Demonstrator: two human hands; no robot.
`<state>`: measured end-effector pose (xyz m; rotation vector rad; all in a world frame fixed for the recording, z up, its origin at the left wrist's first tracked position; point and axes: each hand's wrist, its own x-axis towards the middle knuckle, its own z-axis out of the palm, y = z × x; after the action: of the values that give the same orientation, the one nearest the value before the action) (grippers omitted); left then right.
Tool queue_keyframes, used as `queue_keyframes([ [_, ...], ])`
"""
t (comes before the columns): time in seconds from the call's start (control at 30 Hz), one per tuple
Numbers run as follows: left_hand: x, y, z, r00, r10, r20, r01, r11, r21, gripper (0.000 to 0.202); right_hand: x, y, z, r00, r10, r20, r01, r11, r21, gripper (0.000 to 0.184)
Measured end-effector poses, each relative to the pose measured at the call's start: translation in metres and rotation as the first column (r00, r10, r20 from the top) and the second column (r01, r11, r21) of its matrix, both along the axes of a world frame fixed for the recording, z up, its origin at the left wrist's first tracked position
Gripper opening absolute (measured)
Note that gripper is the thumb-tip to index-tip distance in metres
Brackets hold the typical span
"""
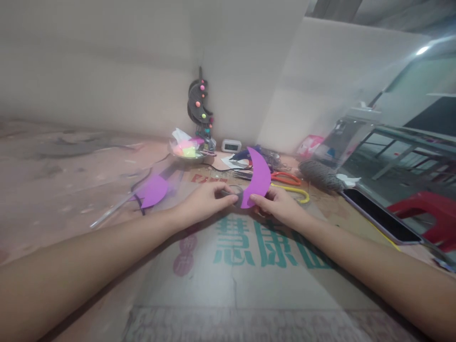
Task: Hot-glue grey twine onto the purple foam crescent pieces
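Note:
A purple crescent-shaped sheet (261, 173) stands upright over the cardboard. My right hand (276, 202) pinches its lower end between thumb and fingers. Close beside it on the left, my left hand (217, 199) is closed, thumb against fingers, on a small dark grey piece (240, 198) that meets the crescent's lower edge; blur hides its exact kind. Behind the hands lie orange-handled scissors (287, 178) and a yellow-handled tool (299, 192), both partly covered. Another purple cut piece (155, 191) rests left of my left forearm near a clear rod (114, 209).
Printed cardboard (199, 289) covers the table under my arms. At the back stand a bowl of colourful bits (188, 154), a dark spiral ornament with coloured balls (198, 102) and a small digital clock (231, 146). To the right are a grey yarn bundle (318, 175), a phone (383, 216) and a clear jug (351, 135).

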<state>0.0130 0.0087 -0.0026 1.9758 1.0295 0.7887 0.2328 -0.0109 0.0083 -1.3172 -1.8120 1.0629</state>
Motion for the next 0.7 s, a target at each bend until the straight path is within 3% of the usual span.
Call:
queue_keyframes([
  [0.17,0.0,0.0,0.0,0.999,0.013,0.031,-0.013,1.0,0.001,0.029,-0.001,-0.001,0.003,1.0,0.008,0.02,-0.008,1.0,0.005,0.033],
  [0.4,0.001,-0.001,-0.001,0.999,-0.017,0.033,0.015,0.998,0.056,0.028,-0.009,-0.008,0.007,0.989,-0.042,0.14,0.025,0.993,0.119,0.031],
  [0.7,0.003,-0.006,0.003,0.993,-0.121,0.004,0.12,0.989,0.082,0.02,-0.012,-0.013,0.007,0.991,-0.009,0.133,-0.016,0.983,0.185,0.026],
])
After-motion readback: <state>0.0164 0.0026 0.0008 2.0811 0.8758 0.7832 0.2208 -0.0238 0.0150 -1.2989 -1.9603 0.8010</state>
